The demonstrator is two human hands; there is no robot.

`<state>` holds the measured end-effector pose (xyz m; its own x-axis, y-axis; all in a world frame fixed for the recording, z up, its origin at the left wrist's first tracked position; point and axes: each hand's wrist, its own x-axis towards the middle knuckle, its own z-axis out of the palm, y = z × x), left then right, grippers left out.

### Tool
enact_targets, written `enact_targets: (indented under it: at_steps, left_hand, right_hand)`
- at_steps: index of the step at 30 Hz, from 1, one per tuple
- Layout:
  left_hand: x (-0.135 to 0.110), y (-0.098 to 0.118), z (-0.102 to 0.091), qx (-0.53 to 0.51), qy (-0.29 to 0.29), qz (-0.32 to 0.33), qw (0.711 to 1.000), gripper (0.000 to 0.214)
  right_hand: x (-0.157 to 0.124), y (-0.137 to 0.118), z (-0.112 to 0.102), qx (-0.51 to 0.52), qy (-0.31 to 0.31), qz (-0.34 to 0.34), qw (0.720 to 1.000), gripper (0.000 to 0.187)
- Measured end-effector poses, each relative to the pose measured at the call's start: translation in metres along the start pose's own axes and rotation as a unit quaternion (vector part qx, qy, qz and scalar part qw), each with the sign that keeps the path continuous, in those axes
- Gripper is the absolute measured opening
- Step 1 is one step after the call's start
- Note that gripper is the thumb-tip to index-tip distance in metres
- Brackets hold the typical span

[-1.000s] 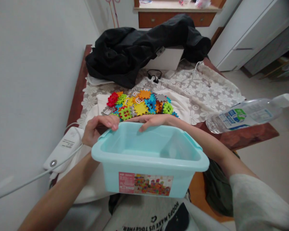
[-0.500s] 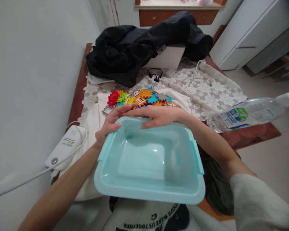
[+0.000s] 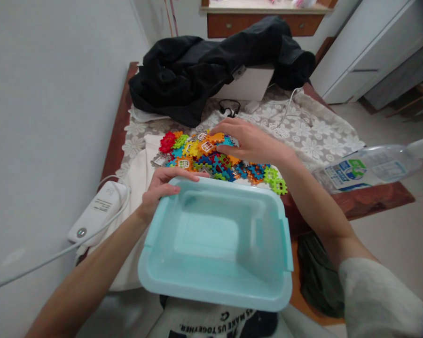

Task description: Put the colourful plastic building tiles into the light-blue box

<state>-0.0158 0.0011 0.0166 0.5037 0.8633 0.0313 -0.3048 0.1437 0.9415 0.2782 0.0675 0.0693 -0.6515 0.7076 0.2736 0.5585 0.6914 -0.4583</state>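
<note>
A light teal plastic bin (image 3: 215,293), tilted against my front, shows its smooth inside with nothing in it. My left hand (image 3: 162,188) is closed on its far left rim, thumb inside and fingers outside. Beyond the rim lies a pile of colourful plastic building pieces (image 3: 218,164) with notched edges: red, green, yellow, orange and blue, some with white window frames. My right hand (image 3: 248,141) reaches over the far side of this pile, thumb and fingers apart around an orange piece (image 3: 216,138). Whether its fingertips touch the piece, I cannot tell.
On the white cloth at left rests a white power bank (image 3: 100,209) with a cable. A large clear bottle (image 3: 366,166) lies at the right table edge. Behind the pile are black headphones (image 3: 230,108), a black jacket (image 3: 183,70) and a pale flat panel (image 3: 248,84).
My right hand has left the bin's far rim and moved forward over the pile. The bin has shifted slightly towards me, uncovering more pieces, including green ones at right.
</note>
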Motion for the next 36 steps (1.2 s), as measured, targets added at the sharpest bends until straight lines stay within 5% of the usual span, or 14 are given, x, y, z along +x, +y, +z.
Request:
enact_targets:
  at_steps: [6,21,28,36]
  left_hand:
    - [0.003,0.000,-0.002,0.081,0.000,0.050,0.995,0.031]
    - [0.004,-0.003,-0.007,0.124,0.060,0.096,0.986,0.026]
    - [0.009,-0.003,-0.015,0.114,0.075,0.100,0.986,0.024]
    - [0.010,-0.005,-0.014,0.119,0.089,0.087,0.985,0.025]
  right_hand:
    - [0.000,0.022,0.028,-0.089,-0.109,0.057,0.988,0.075]
    - [0.003,0.029,0.027,-0.078,-0.104,0.055,0.990,0.062]
    - [0.007,0.029,0.022,-0.104,-0.095,0.047,0.989,0.035]
    - [0.010,0.028,0.017,-0.024,-0.051,0.055,0.997,0.034]
